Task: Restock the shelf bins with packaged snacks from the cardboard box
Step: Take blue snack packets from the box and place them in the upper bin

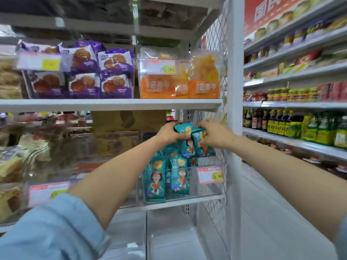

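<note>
Both arms are extended into the lower shelf bay at the right end of the unit. The left hand (169,133) is curled round the upper part of a first teal packet (185,140). The right hand (216,135) is curled round a second teal packet (201,145). The two packets touch side by side and are held above the clear bin (206,191), not yet set down.

In the bin, further standing teal packets (155,180) are ranged upright along its left side, directly below the held pair. The right part of the bin, behind its price label (210,175), is seen largely unfilled.

Obstructions are noted as follows. The upper shelf board (112,105) lies close above the hands. The wire mesh end panel (214,44) stands just beside the right hand, with the white upright post (234,91) outside it. A brown cardboard box (112,119) is seen behind the bins at the same level; its contents cannot be made out.

On the shelf above, purple waffle packets (84,72) and orange packets (204,77) are stocked. A neighbouring bin (116,143) to the left is blurred. Bottles and jars (291,126) are racked across the aisle. A blue sleeve (56,231) is rolled on the left arm.
</note>
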{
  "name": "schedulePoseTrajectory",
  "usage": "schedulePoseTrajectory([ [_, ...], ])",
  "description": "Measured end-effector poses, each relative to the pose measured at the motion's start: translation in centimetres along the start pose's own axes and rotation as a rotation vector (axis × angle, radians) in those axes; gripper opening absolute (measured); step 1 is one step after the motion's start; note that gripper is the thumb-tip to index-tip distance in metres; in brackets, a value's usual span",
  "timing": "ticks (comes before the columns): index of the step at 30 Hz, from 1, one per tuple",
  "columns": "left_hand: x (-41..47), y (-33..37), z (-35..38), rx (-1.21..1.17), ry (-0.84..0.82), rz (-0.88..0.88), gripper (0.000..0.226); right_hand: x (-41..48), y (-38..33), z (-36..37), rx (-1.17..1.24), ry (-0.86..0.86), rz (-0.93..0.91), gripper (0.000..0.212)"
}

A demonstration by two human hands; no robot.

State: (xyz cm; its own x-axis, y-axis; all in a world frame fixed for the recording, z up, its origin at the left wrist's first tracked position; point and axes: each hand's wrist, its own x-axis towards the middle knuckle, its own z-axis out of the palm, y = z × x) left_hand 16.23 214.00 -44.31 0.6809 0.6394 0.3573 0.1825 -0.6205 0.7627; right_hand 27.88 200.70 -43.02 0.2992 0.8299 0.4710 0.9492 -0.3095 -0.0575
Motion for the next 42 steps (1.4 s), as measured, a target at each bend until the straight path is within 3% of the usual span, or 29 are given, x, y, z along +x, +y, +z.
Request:
schedulePoseTrajectory([
  [4,2.5,-0.9,-0.2,0.174,0.006,0.042,0.071,2.7,0.2,0.8,-0.036,-0.042,0.046,0.05],
  [7,3.7,-1.6,0.2,0.385,-0.061,0.053,0.075,4.3,0.4,1.8,-0.107,-0.075,0.049,0.052],
  [11,4.2,-3.1,1.4,0.841,-0.212,0.019,0.057,4.9,0.3,4.2,-0.407,-0.158,-0.008,0.051],
  [15,4.4,-3.9,1.9,0.855,-0.2,0.043,0.051,5.1,0.3,6.0,-0.566,-0.196,-0.055,0.044],
  [19,3.8,-3.8,1.3,0.821,-0.197,0.089,0.047,4.7,0.3,5.5,-0.566,-0.204,-0.066,0.042],
  [22,2.2,-2.7,0.2,0.745,-0.148,0.159,0.04,4.0,0.1,4.4,-0.426,-0.106,-0.075,0.035],
  [27,-5.3,-0.3,-1.4,0.566,-0.052,0.325,0.033,-0.6,-1.8,1.9,0.058,0.047,-0.143,0.024],
  [33,-18.7,-0.6,-0.8,0.287,0.063,0.408,0.027,-15.0,-4.8,3.0,0.552,-0.007,-0.145,0.014],
  [37,-27.2,-5.6,2.8,0.143,-0.044,0.246,0.025,-24.5,-4.6,9.4,0.746,-0.163,0.037,0.019],
  [42,-35.4,-13.8,10.1,0.134,-0.281,-0.113,0.027,-34.5,-4.2,18.0,0.742,-0.474,0.198,0.018],
])
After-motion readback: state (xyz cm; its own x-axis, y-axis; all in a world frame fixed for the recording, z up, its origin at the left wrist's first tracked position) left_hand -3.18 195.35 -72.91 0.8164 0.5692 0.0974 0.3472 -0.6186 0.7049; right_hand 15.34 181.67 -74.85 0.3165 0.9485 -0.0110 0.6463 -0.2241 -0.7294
